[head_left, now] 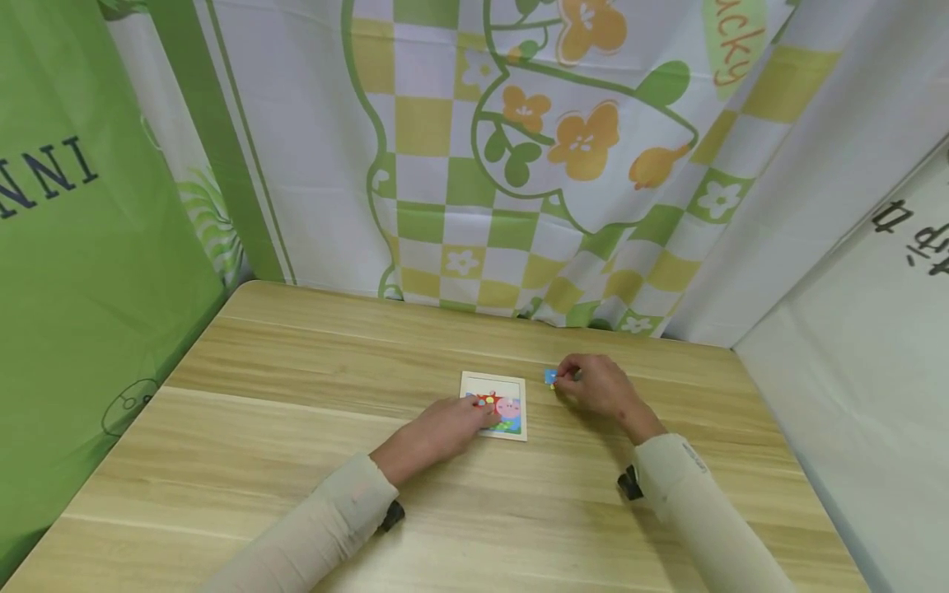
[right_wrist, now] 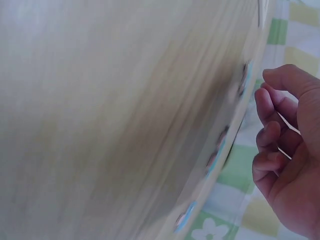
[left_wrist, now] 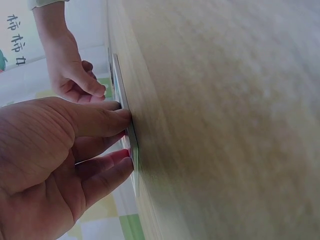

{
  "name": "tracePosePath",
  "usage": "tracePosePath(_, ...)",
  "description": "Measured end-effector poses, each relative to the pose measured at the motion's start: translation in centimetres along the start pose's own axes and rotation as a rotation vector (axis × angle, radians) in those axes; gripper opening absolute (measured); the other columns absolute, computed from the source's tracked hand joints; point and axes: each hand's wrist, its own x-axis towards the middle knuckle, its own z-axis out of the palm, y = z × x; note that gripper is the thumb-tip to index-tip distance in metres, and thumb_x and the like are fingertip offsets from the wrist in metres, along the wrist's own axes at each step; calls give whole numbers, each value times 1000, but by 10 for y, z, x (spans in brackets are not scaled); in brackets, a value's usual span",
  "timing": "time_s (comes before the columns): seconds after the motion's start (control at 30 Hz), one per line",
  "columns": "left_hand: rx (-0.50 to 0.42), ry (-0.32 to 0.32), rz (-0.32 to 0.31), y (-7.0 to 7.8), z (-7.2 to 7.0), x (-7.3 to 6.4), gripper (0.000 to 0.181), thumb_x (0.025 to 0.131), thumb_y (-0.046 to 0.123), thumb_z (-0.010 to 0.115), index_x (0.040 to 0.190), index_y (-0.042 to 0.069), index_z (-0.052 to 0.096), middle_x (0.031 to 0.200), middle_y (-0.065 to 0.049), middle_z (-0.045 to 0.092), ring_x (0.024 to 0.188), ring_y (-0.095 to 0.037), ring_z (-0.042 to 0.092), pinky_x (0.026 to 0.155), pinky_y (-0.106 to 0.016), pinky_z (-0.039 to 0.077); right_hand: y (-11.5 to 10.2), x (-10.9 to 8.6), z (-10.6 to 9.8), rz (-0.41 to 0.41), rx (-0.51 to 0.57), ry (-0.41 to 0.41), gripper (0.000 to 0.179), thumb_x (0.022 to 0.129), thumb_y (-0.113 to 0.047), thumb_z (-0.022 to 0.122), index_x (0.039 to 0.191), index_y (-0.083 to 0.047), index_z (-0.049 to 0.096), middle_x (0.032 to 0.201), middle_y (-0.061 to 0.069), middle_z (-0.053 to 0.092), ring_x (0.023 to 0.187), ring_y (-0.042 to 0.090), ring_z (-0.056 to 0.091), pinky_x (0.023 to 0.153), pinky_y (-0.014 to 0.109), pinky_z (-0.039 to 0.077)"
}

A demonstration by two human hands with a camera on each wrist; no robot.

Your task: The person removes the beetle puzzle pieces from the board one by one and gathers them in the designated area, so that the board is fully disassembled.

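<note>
A small square puzzle board (head_left: pixel 493 385) with a pale frame lies on the table, showing a pink character, red and blue. On its left part rests my left hand (head_left: pixel 445 428); in the left wrist view the thumb and fingertips (left_wrist: pixel 122 117) touch the board from above. My right hand (head_left: pixel 602 387) is to the right of the board, thumb and index close together beside a blue puzzle piece (head_left: pixel 551 376). From the right wrist, several blue-edged puzzle pieces (right_wrist: pixel 216 157) lie flat on the table below the right hand (right_wrist: pixel 295 145). Nothing shows between its fingers.
The wooden table (head_left: pixel 222 461) has its far edge against a patterned curtain (head_left: pixel 423 165). Green cloth (head_left: pixel 74 288) hangs on the left and a white panel (head_left: pixel 875 346) stands on the right. Each sleeve cuff has a dark strap below it.
</note>
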Motion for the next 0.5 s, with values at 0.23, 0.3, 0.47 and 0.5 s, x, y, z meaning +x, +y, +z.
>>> tracePosePath(0.23,18,-23,-5,0,1,2,38,102,5,60,135,20,69,128,-2,67,117,-24,63,82,-38,57,-20,-2,7,-88,136,-116,11,95,-18,77,102,-11,75,95,-4,69,85,15,61,77,37,51)
tracePosePath(0.3,18,-22,0,0,2,2,39,101,4,60,136,19,69,131,-2,65,119,-24,61,84,-38,57,-24,-4,11,-98,155,-141,16,94,-19,78,107,-10,75,99,-3,70,87,14,61,78,36,52)
tracePosePath(0.47,35,-4,15,1,3,3,41,97,1,64,134,18,71,131,-2,64,119,-24,61,82,-36,58,-34,-6,18,-113,188,-180,25,93,-21,80,113,-9,74,106,-1,69,88,14,61,78,36,53)
tracePosePath(0.5,39,0,17,1,3,2,41,97,0,64,134,18,71,131,-3,64,118,-24,62,82,-36,58,-36,-7,19,-111,188,-185,25,92,-21,80,114,-9,73,107,-1,69,88,15,61,79,36,52)
